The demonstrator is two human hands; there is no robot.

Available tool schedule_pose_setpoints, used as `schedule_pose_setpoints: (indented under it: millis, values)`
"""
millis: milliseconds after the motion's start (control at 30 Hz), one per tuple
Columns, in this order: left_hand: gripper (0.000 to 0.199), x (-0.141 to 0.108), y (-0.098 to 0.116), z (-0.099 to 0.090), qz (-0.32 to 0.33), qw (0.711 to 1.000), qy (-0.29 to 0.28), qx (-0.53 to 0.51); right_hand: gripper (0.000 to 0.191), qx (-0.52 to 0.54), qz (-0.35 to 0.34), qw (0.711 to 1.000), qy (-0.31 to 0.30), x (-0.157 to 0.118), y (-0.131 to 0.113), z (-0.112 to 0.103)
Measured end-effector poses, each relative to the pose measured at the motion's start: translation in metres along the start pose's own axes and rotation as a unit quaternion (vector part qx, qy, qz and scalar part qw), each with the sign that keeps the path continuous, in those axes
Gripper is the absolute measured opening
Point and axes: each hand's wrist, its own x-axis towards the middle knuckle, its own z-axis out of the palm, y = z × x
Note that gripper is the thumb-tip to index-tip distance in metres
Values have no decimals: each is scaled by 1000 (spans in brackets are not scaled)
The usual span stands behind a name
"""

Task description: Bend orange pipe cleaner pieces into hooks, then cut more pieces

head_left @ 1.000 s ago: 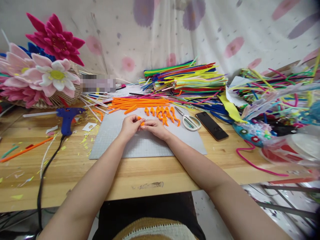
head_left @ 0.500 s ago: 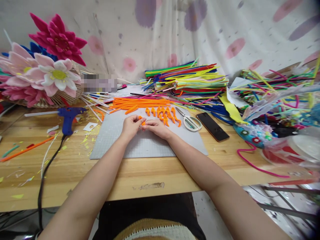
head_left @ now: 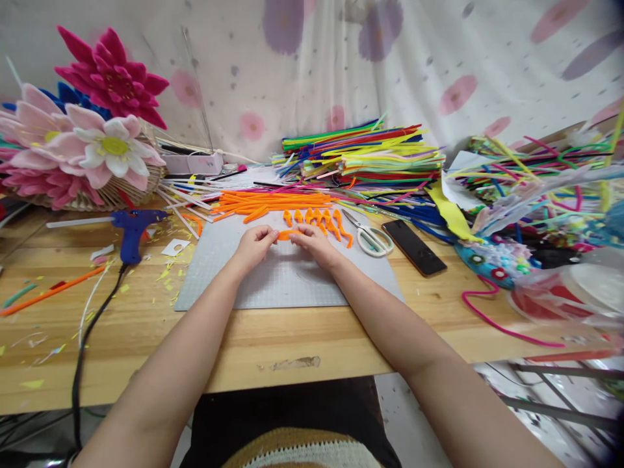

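Note:
Between my hands, above the grey cutting mat (head_left: 209, 279), is a short orange pipe cleaner (head_left: 287, 235). My left hand (head_left: 257, 247) pinches its left end, and my right hand (head_left: 314, 244) has the other end between thumb and fingers. Just beyond my right hand lie several bent orange pipe-cleaner pieces (head_left: 335, 226) in a row, partly hidden by that hand. Straight orange pipe cleaners (head_left: 273, 200) are bunched along the mat's far edge. To the right of the row rest scissors (head_left: 374, 240) with white handles.
A blue glue gun (head_left: 134, 234) with a black cord stands at left, near fuzzy flowers (head_left: 112, 146). A phone (head_left: 414, 247) lies right of the mat. Coloured pipe cleaners (head_left: 361, 153) are heaped at the back. A plastic tub (head_left: 580, 292) sits at the right edge.
My hands have moved apart, my right hand shifting right and slightly away from me. The orange pipe cleaner now stretches visibly between them.

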Motion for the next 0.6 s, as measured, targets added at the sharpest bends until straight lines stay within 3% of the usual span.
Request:
schedule_pose_setpoints:
  millis: [67,133,200,300,400,500,600]
  values:
    - [28,0,-2,4,-14,998,42,-35,24,32,-10,998,61,2,2,7]
    - [29,0,-4,10,-26,995,55,-75,32,75,2,995,63,4,3,14]
    - [29,-1,-5,14,-30,994,36,-96,32,123,25,991,43,5,5,19]
    - [30,-2,-5,18,-20,997,12,-70,28,182,46,980,65,6,8,23]
    - [28,-5,-5,17,49,996,9,79,23,202,61,974,86,7,9,22]
    - [26,-7,-2,13,150,952,22,267,20,214,83,969,94,7,8,20]
    - [29,-6,-1,11,199,910,27,363,22,232,102,961,106,7,5,20]
